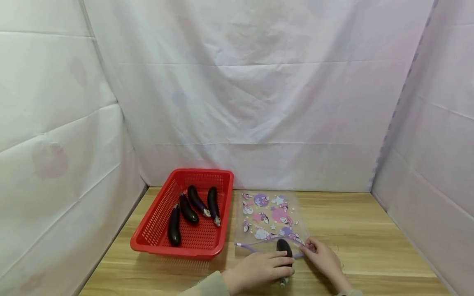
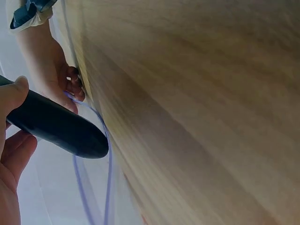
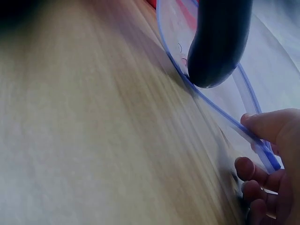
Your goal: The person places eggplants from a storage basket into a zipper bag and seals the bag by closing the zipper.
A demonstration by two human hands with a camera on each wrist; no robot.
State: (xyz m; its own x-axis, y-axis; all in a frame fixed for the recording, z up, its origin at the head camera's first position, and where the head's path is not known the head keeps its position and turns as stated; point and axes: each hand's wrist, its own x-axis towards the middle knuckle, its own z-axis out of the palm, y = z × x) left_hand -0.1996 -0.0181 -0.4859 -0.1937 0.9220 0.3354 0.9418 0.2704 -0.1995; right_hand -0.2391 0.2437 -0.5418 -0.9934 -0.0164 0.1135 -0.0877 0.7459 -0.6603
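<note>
A dark eggplant (image 1: 283,246) is gripped by my left hand (image 1: 261,269), its rounded end pointing away from me at the mouth of a clear printed zip bag (image 1: 266,218). In the left wrist view, thumb and fingers wrap the eggplant (image 2: 61,124) from both sides. The bag's purple-edged mouth stands parted, and the eggplant's tip is at the opening in the right wrist view. My right hand (image 1: 323,257) pinches the right corner of the bag's rim (image 3: 262,145) between thumb and fingers.
Left of the bag stands a red plastic basket (image 1: 148,246) with several eggplants (image 1: 174,226) lying in it. Everything rests on a wooden table (image 1: 370,246). White cloth (image 1: 252,102) hangs behind and along both sides.
</note>
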